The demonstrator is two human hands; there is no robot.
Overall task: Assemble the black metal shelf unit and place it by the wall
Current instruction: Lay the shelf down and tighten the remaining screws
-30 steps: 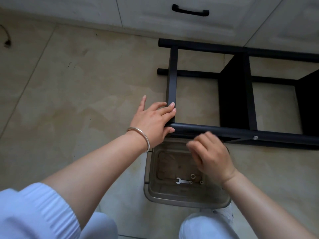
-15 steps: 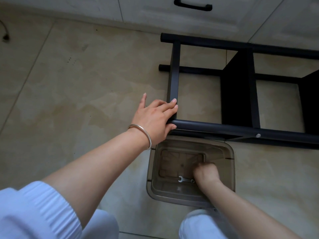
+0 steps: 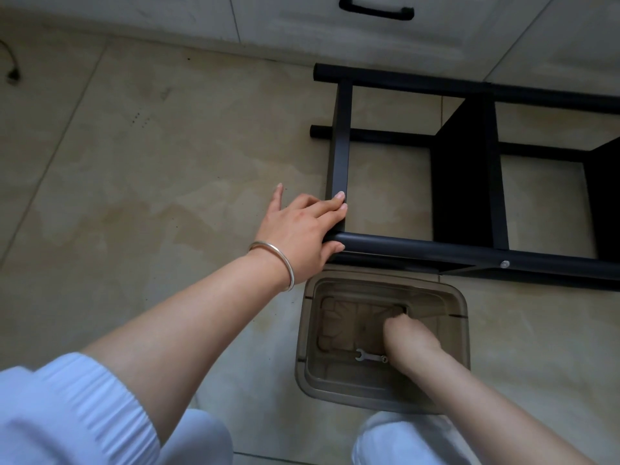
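The black metal shelf unit [image 3: 469,250] lies on its side on the tiled floor, its tube legs running left to right. My left hand [image 3: 302,229] rests on the near left corner, fingers laid over the crossbar and the near tube. My right hand [image 3: 407,337] reaches down inside a clear brown plastic bin [image 3: 461,313] just in front of the shelf. Its fingers point into the bin's bottom and are hidden from me. A small silver wrench [image 3: 369,356] lies on the bin floor beside that hand.
White cabinet doors with a black handle [image 3: 375,10] stand right behind the shelf. A dark cord end [image 3: 11,73] lies at the far left. Beige floor tiles stretch out to the left. My knees in pale trousers are at the bottom edge.
My right hand left the shelf's near tube, dropped into the bin and now sits a little deeper toward its far side. My left hand kept its place on the corner.
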